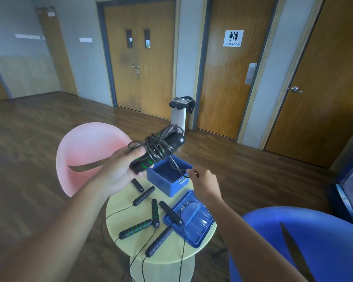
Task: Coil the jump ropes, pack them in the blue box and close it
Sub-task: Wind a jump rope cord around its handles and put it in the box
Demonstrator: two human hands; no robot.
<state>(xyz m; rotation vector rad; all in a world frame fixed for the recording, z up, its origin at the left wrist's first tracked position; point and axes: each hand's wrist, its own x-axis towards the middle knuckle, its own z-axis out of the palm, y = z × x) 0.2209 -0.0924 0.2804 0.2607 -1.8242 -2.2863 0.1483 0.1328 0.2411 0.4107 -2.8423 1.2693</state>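
Nearest the camera, a blue chair at lower right. Then the round yellow-green table with several loose jump rope handles scattered on it, cords trailing over the front edge toward the floor; none of these coiled yet. Blue lid lies flat on the table's right side, one black handle resting partly on it. Just behind the lid, the blue box stands open; looks empty, though the interior is partly hidden.

Above the box, hands apart. Left hand is wrapped around a pair of handles with cord wound around them, the rope bundle, held up tilted. Right hand pinches the loose tail of cord between fingertips, just over the box's right rim.

Step in hand: finishing the wrap on the first rope. Next move likely calls for winding or tucking that last tail so it doesn't unravel, then lowering the bundle into the box. Remaining ropes still need coiling; lid goes on last.

Behind: pink chair, a white bin by the wall, wooden doors.
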